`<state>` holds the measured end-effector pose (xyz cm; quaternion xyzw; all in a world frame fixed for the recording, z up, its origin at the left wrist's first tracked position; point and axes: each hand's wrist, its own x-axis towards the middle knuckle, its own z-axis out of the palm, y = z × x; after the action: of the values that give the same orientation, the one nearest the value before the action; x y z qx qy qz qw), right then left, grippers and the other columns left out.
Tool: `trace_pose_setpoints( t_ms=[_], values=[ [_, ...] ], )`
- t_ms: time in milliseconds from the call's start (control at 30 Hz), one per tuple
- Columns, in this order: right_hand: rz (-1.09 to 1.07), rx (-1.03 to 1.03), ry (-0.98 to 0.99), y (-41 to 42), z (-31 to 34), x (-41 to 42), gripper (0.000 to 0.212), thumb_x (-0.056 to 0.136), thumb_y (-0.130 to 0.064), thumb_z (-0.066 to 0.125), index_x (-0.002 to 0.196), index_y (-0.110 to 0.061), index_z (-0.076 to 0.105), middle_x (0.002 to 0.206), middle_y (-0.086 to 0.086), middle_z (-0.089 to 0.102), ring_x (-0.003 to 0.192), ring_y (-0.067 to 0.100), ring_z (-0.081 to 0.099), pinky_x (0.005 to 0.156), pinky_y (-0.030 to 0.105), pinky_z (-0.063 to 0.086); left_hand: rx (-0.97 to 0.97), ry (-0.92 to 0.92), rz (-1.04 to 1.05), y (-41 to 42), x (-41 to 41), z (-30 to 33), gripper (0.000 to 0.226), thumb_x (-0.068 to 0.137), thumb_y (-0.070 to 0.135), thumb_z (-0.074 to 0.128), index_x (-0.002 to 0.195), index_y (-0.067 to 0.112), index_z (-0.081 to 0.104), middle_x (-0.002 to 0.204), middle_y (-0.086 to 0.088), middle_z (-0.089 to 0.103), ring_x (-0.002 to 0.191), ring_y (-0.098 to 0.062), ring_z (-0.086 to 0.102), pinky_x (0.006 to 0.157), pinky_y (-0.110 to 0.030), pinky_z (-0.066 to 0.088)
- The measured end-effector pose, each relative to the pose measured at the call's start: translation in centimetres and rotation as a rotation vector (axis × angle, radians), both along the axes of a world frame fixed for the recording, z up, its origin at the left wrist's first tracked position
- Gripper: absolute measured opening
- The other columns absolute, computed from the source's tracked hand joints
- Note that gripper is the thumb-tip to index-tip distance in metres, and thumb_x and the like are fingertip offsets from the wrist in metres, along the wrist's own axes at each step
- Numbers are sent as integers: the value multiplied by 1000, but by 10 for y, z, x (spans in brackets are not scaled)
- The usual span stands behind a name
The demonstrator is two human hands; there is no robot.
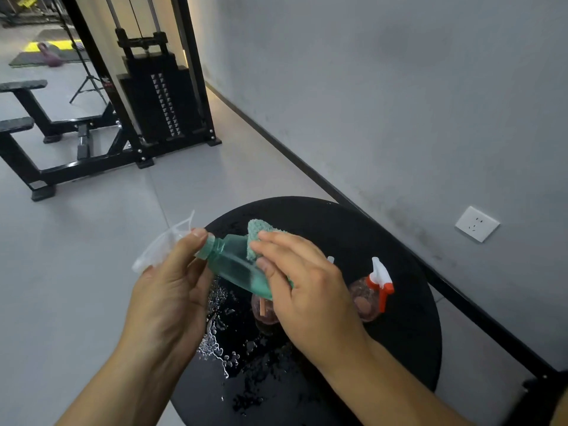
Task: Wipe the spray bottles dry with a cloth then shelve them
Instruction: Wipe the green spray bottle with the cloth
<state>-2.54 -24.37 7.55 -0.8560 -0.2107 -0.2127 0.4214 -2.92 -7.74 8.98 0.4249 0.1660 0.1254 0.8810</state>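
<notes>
Left hand [166,290] gripped the teal spray bottle [236,265] at its neck (probably slick, light plastic), right hand [304,290] pinched the green cloth [256,238] against it.

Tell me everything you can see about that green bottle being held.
The green spray bottle is translucent teal plastic with a ribbed neck and a clear trigger head. It lies tilted above the wet black round table. The left hand grips its head and neck; the right hand presses a teal cloth against its body.
</notes>
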Motion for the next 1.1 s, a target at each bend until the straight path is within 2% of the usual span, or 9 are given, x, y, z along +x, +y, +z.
trace_pose_setpoints(
  t_ms=[100, 167, 267, 433, 633, 767, 867, 1000, 1100],
  values=[
    [-49, 24, 25, -5, 0, 2, 29, 99, -14, 62, 127, -19, 69, 131, -9, 64, 128, 3, 52, 108, 29, 45, 8, -20, 0, -1, 1, 3, 15, 80, 17, 75, 92, 17, 65, 86, 1, 72, 85, -10, 73, 85, -23, 63],
    [-45, 8, -5, -1, -1, -2, 29, 99, -14, 63, 127, -19, 69, 132, -8, 64, 130, 3, 51, 112, 31, 42, 19, -8, -25, -6, 0, -1, 14, 81, 16, 75, 91, 16, 67, 90, -1, 73, 88, -13, 73, 88, -25, 63],
    [-1, -12, -59, 3, -2, -4, 29, 99, -14, 62, 127, -17, 69, 133, -5, 65, 131, 5, 51, 117, 33, 36, 22, 12, -45, -10, -1, -5, 15, 80, 16, 76, 93, 14, 68, 95, -4, 73, 91, -15, 74, 85, -25, 63],
    [-13, 3, -65, -4, -2, 2, 28, 98, -11, 64, 125, -15, 70, 130, -4, 66, 128, 7, 53, 109, 30, 44, -9, -3, -3, -7, 1, -1, 8, 87, 11, 73, 89, 16, 67, 88, -1, 73, 89, -13, 74, 81, -24, 62],
    [41, -28, -98, 1, -2, -3, 29, 97, -10, 64, 126, -14, 69, 131, -3, 65, 131, 8, 51, 112, 25, 40, 3, 16, -6, -7, 1, -4, 14, 77, 14, 76, 89, 14, 68, 90, -3, 73, 88, -15, 73, 89, -27, 63],
    [-16, -3, -67, -3, -5, 2, 29, 98, -10, 65, 126, -14, 70, 130, -4, 65, 129, 8, 52, 108, 29, 45, -33, -3, 46, 1, 5, 0, 9, 86, 9, 73, 88, 15, 66, 87, -1, 71, 86, -13, 72, 86, -25, 63],
    [2, -2, -81, 3, -7, -3, 29, 97, -8, 66, 125, -13, 70, 131, -3, 65, 131, 8, 51, 110, 27, 42, -12, 17, 28, -3, 3, -5, 8, 89, 7, 71, 91, 14, 67, 91, -3, 72, 88, -15, 73, 85, -26, 63],
    [38, -8, -76, 2, -4, -1, 30, 96, -8, 66, 125, -14, 70, 131, -4, 65, 130, 7, 51, 111, 26, 42, -25, 21, 30, -1, 5, -5, 15, 78, 12, 76, 91, 13, 68, 89, -3, 73, 86, -14, 74, 84, -25, 63],
    [-35, 39, -5, -8, -2, 7, 28, 98, -11, 64, 125, -15, 70, 128, -7, 65, 126, 5, 54, 106, 28, 46, -51, -8, 56, 7, 8, 1, 11, 82, 11, 75, 87, 16, 66, 85, -1, 71, 84, -13, 72, 86, -25, 63]
  ],
)
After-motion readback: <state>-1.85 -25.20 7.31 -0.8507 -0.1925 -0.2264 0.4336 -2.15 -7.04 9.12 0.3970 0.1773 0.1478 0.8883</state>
